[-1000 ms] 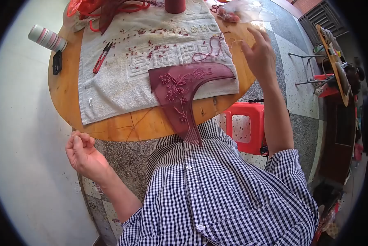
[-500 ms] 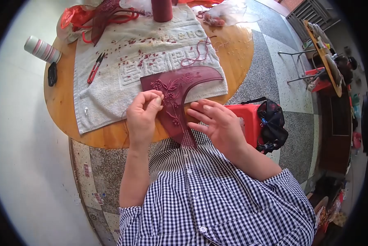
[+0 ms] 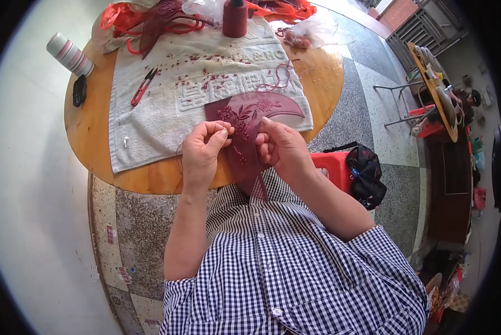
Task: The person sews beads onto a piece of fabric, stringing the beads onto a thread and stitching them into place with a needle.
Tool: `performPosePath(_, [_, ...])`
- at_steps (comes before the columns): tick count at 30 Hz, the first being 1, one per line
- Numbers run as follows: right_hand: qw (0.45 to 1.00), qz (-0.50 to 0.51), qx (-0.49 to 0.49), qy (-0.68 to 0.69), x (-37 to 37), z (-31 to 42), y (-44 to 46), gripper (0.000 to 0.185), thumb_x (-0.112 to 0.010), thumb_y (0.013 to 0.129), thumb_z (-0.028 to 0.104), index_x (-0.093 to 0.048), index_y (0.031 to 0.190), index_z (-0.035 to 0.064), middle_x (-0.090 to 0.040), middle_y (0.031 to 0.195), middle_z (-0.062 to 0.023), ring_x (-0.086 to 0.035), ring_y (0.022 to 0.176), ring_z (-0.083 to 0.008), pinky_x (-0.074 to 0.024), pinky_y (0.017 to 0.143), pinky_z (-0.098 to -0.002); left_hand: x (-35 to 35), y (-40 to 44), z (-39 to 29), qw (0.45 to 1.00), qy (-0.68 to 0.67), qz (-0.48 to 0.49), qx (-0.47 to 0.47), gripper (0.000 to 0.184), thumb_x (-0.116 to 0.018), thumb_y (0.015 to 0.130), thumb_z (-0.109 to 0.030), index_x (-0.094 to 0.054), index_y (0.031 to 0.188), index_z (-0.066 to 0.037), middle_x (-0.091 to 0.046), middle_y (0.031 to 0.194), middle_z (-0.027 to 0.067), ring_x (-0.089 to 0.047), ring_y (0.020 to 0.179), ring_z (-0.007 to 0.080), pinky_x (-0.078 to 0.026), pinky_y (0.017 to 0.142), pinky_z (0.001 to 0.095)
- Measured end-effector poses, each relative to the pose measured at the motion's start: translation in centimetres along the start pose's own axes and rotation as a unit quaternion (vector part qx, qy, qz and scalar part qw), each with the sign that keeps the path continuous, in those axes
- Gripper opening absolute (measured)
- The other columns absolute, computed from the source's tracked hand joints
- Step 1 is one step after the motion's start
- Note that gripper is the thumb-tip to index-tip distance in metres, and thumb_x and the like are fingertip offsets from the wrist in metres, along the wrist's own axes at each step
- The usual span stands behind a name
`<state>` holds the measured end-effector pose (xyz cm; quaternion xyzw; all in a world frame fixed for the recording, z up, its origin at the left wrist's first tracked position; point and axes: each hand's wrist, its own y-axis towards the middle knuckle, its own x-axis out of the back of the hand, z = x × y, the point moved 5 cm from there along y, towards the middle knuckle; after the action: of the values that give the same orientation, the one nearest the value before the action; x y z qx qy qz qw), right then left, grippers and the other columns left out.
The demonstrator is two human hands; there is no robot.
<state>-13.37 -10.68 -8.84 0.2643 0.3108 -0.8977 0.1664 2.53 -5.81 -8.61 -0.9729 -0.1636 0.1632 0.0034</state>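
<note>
One worktop (image 3: 88,145), wooden, rounded. One white towel (image 3: 147,131), raised lettering, spread upon it. One sheer burgundy fabric panel (image 3: 243,163), lying partly on the towel, its near part overhanging the worktop's edge toward me. Condition, in my judgement: well advanced, with flower and leaf sprays worked over the broad end and down the middle; the near point looks plain, though whether more is due there I cannot tell. Orientation: long axis running from the far left corner toward me, leaning slightly right, narrow point nearest my body; a second, curved horn points right. My left hand (image 3: 201,153): thumb and forefinger pinched together over the panel's left side, anything between them too small to tell. My right hand (image 3: 286,146): fingers curled at the inner curved edge; whether they grip cloth, I cannot tell. One burgundy thread spool (image 3: 235,21), upright, at the far side. One pair of red-handled thread snips (image 3: 143,89), on the towel at left. Small dark-red beads (image 3: 210,72), many, loose, scattered on the towel beyond the panel.
</note>
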Motion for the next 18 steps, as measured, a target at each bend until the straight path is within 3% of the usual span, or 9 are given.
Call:
performPosePath(4, [0.985,-0.007,0.045,-0.165,-0.1,0.3,1.3,0.014,-0.059,0.087,0.019,-0.058,0.086,0.0049,-0.061,0.071,-0.0066,-0.057,0.057,-0.0105,-0.0450,0.047,-0.0172,0.0,-0.2,-0.1,1.000,0.010,0.012,-0.010,0.006,-0.054,0.086,-0.002,-0.058,0.090,0.001,-0.061,0.098,0.0098,-0.058,0.086,0.0128,-0.048,0.075,0.0216])
performPosePath(9, [0.993,-0.003,0.094,-0.070,0.1,0.1,1.5,0.011,-0.057,0.087,0.013,-0.058,0.088,0.0028,-0.063,0.074,-0.0079,-0.058,0.058,-0.0100,-0.0457,0.048,-0.0182,0.2,-1.0,-1.4,0.995,-0.053,-0.026,-0.075,0.007,-0.051,0.087,-0.002,-0.057,0.091,-0.001,-0.062,0.089,0.0094,-0.060,0.078,0.0138,-0.050,0.070,0.0213])
performPosePath(14, [0.998,0.021,0.031,0.050,0.3,0.4,0.0,0.008,-0.055,0.086,0.009,-0.060,0.086,0.0018,-0.064,0.074,-0.0078,-0.057,0.055,-0.0095,-0.0448,0.045,-0.0183,3.2,-2.5,-1.3,0.974,-0.137,-0.097,-0.149,0.008,-0.050,0.088,-0.003,-0.057,0.092,-0.003,-0.062,0.081,0.0092,-0.060,0.069,0.0138,-0.052,0.063,0.0213])
performPosePath(18, [0.996,0.061,0.018,0.069,0.7,0.3,-0.8,0.008,-0.054,0.085,0.005,-0.061,0.085,0.0010,-0.064,0.074,-0.0077,-0.057,0.053,-0.0091,-0.0440,0.043,-0.0185,4.6,-5.8,-2.5,0.959,-0.156,-0.148,-0.185,0.007,-0.051,0.087,-0.003,-0.057,0.091,-0.003,-0.062,0.080,0.0080,-0.058,0.066,0.0127,-0.049,0.060,0.0190])
